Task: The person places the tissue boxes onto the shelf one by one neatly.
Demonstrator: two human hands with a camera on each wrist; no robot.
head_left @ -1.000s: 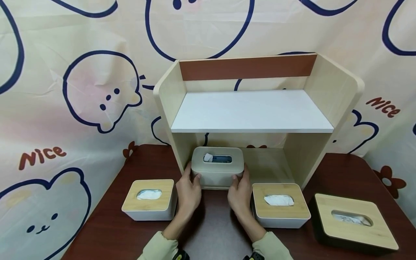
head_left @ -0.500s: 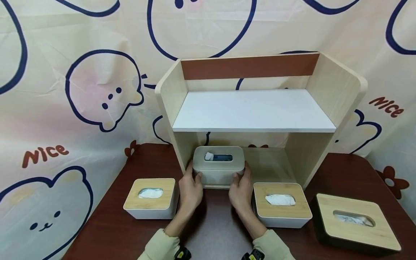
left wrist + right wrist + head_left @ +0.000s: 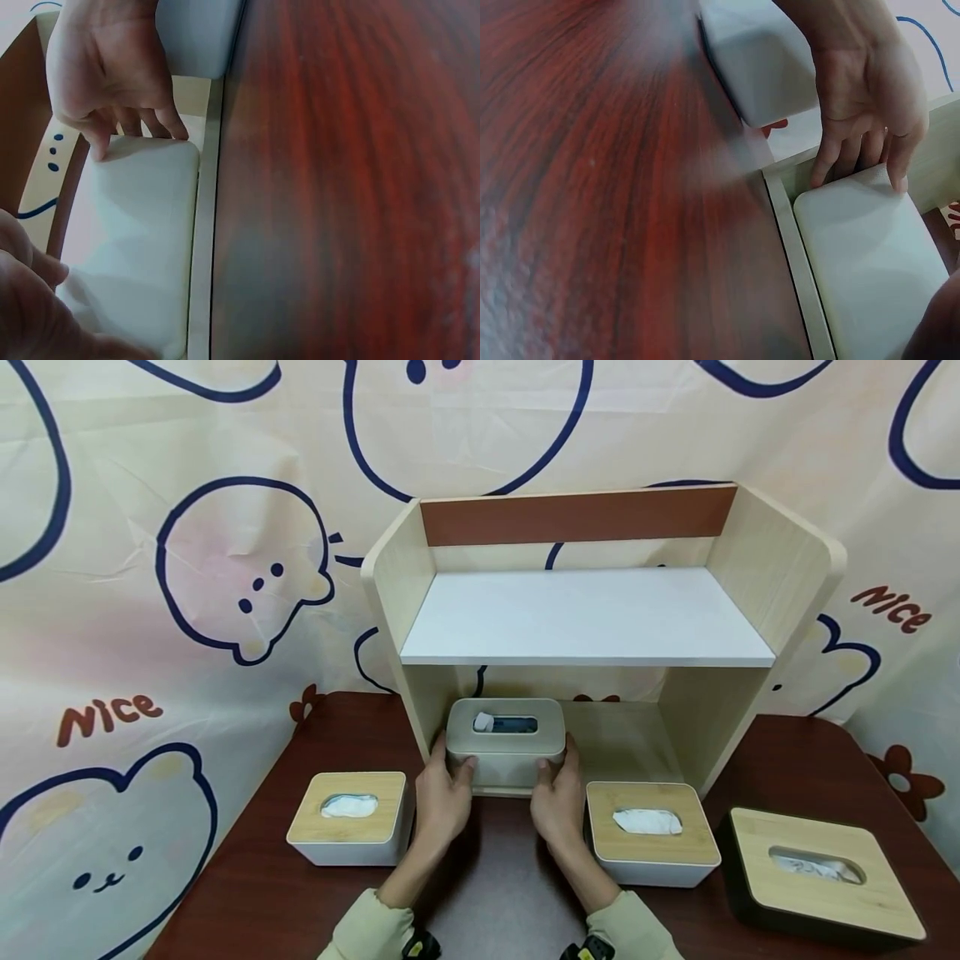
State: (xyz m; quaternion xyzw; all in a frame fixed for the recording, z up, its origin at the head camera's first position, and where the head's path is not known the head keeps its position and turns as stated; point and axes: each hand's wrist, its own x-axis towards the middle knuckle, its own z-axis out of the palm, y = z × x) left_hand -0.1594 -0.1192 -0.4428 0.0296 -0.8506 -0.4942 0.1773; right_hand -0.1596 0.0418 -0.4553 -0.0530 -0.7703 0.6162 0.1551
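Note:
A grey tissue box (image 3: 517,770) with a rounded lid sits in the lower left compartment of the shelf unit, at its front edge. Some white tissue shows in its slot. My left hand (image 3: 442,803) holds the box's left side, thumb on the front face. On the opposite side my right hand (image 3: 557,806) grips it likewise, fingers along the side and thumb in front. The left wrist view has the right hand (image 3: 120,75) at the box's far end; in the right wrist view the left hand (image 3: 870,97) is at the other end. The box's underside is hidden.
White tissue boxes with wooden lids stand on the dark table, one left (image 3: 347,810) and one right (image 3: 652,847), close to my forearms. Farther right lies a larger black box (image 3: 832,868) with a wooden lid. The shelf unit's white upper board (image 3: 585,614) overhangs the lower compartment.
My left thumb has shifted slightly to the right on the box's front. The tissue box and right hand keep practically the same place; the head view has moved a little.

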